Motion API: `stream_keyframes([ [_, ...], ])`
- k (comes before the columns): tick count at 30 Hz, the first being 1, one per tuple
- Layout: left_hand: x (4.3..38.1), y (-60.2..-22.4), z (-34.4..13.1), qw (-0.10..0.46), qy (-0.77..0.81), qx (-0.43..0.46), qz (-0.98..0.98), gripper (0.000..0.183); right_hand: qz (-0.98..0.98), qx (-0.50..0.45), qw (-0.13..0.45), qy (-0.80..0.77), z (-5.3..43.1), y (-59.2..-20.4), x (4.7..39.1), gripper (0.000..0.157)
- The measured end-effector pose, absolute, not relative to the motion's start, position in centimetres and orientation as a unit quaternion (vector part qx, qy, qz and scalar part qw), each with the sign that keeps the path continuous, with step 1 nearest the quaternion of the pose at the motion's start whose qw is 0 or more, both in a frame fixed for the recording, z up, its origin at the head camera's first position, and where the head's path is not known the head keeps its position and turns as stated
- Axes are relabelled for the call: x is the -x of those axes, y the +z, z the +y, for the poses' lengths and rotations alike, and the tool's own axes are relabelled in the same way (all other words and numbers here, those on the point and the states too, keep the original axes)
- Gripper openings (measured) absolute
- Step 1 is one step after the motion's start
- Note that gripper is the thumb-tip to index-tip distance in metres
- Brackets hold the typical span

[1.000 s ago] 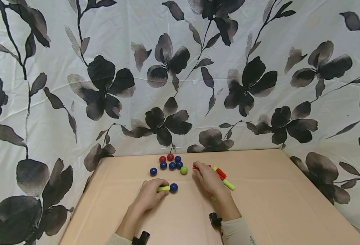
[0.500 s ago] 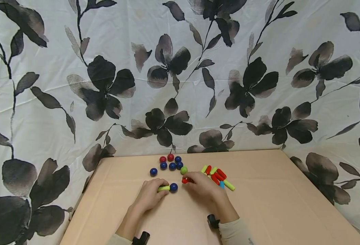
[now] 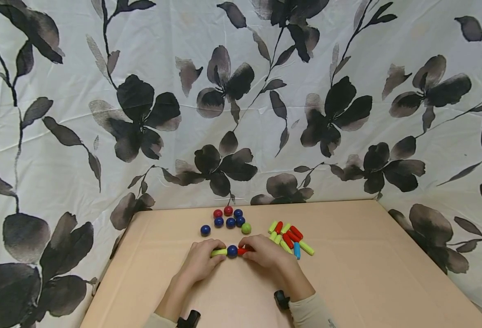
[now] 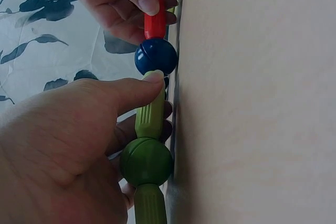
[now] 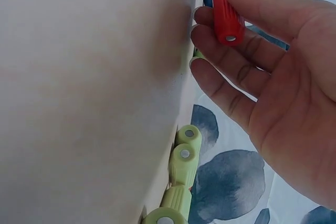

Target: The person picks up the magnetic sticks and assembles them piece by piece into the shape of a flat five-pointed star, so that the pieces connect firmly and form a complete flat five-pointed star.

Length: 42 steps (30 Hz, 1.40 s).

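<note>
My left hand [image 3: 200, 260] pinches a lime-green magnetic rod [image 4: 150, 116] between thumb and fingers. In the left wrist view, that rod joins a green ball [image 4: 146, 161] at one end, with a second green rod [image 4: 150, 205] beyond the ball. At its other end sits a dark blue ball [image 4: 156, 57]. My right hand [image 3: 267, 251] holds a red rod [image 5: 228, 17] by thumb and fingertips, a metal disc showing in its near end. The red rod's far end meets the blue ball, so the pieces form one line low over the table.
Behind the hands, a loose group of blue balls [image 3: 230, 222], two red balls [image 3: 228, 210] and a green ball [image 3: 246, 228] lies on the table [image 3: 368, 273]. Several rods, lime, red and one blue rod [image 3: 297, 250], lie heaped beyond the right hand.
My right hand has come left from the rod heap with the red rod and brought its end to the blue ball. The left hand has stayed put.
</note>
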<state>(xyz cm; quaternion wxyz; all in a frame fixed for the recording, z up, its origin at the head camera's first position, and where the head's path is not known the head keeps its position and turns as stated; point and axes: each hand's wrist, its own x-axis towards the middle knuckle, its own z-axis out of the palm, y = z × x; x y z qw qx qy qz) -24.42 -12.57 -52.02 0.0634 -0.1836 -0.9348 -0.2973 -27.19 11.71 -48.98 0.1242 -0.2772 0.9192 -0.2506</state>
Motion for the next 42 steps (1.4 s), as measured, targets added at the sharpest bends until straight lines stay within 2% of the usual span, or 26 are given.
stream_keyframes([
  [13, 24.3, -51.9, -12.6, 0.075, -0.289, 0.162, -0.941, 0.015, 0.927, 0.263, 0.111, -0.243, 11.7, -49.0, 27.3, 0.022],
  [20, 24.2, -51.8, -12.5, 0.047, -0.315, 0.168, -0.933, 0.035, 0.924, 0.278, 0.102, -0.242, 11.4, -49.1, 27.2, 0.021],
  [23, 24.1, -51.8, -12.5, 0.051, -0.317, 0.167, -0.932, 0.037, 0.923, 0.289, 0.094, -0.236, 11.1, -49.2, 27.2, 0.02],
  [31, 24.0, -51.9, -12.2, 0.084, -0.281, 0.186, -0.938, 0.035, 0.916, 0.312, 0.078, -0.24, 10.4, -49.2, 27.1, 0.014],
  [36, 24.0, -51.9, -12.3, 0.098, -0.266, 0.196, -0.939, 0.027, 0.908, 0.312, 0.086, -0.266, 10.2, -49.4, 27.3, 0.017],
  [38, 24.0, -52.0, -12.3, 0.101, -0.264, 0.192, -0.94, 0.024, 0.914, 0.291, 0.084, -0.269, 10.2, -49.4, 27.3, 0.019],
  [42, 24.0, -51.9, -12.3, 0.098, -0.264, 0.181, -0.942, 0.022, 0.944, 0.219, 0.035, -0.246, 10.4, -49.2, 27.4, 0.024],
])
